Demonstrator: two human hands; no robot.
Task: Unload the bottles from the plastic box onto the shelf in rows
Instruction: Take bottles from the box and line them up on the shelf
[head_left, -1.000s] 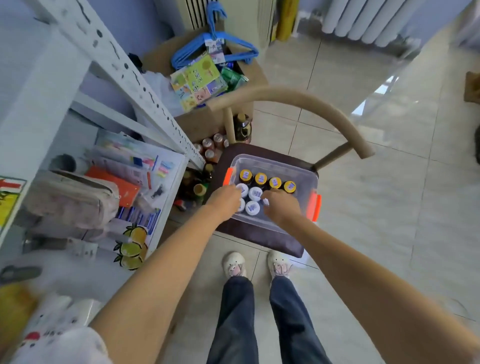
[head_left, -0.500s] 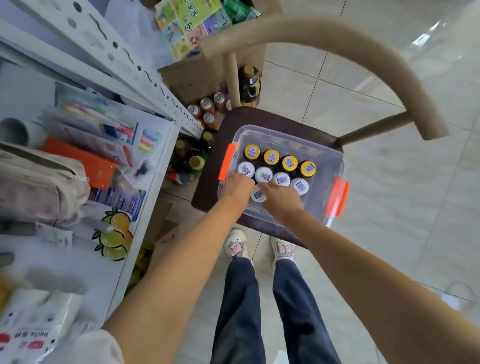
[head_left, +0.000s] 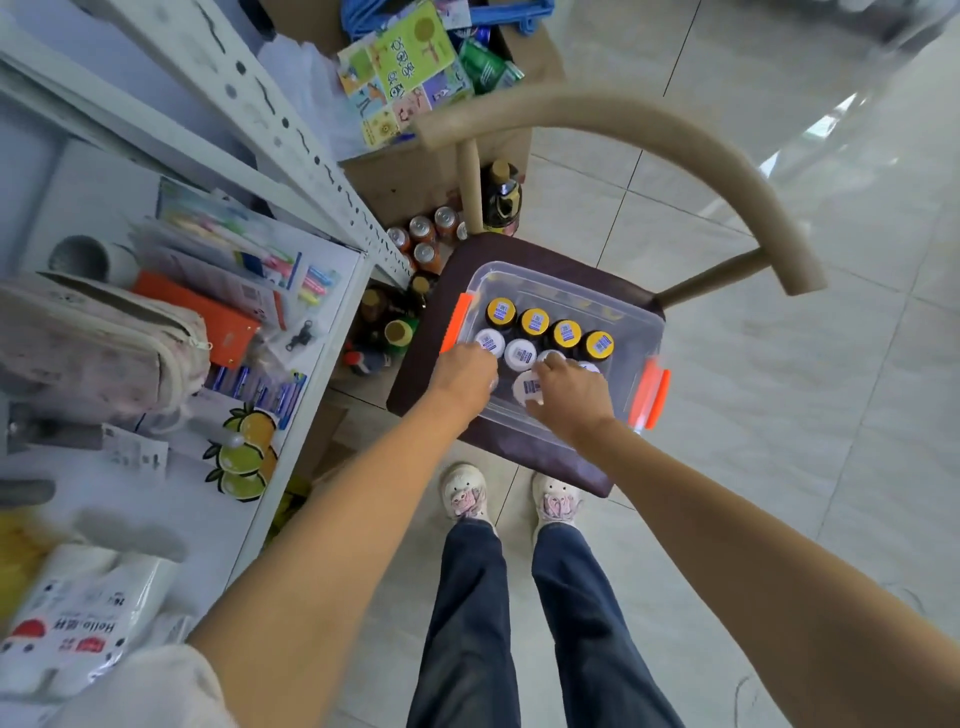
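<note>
Head view, clear plastic box (head_left: 566, 291), round-capped bottles (head_left: 550, 332)

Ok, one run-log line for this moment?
stage: picking | left hand: over white-capped bottles | right hand: same | plastic box: on chair

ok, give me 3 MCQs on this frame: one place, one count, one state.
1. The plastic box sits on:
A. the shelf
B. the chair seat
C. the floor

2. Yellow-capped bottles visible in the box:
A. two
B. four
C. six

3. The hands are:
A. both in the box
B. both on the shelf
C. one in each

Key: 1 B, the dark seat shows around the box. 2 B, four yellow caps line the far row. 3 A, left hand and right hand reach among the white-capped bottles.
</note>
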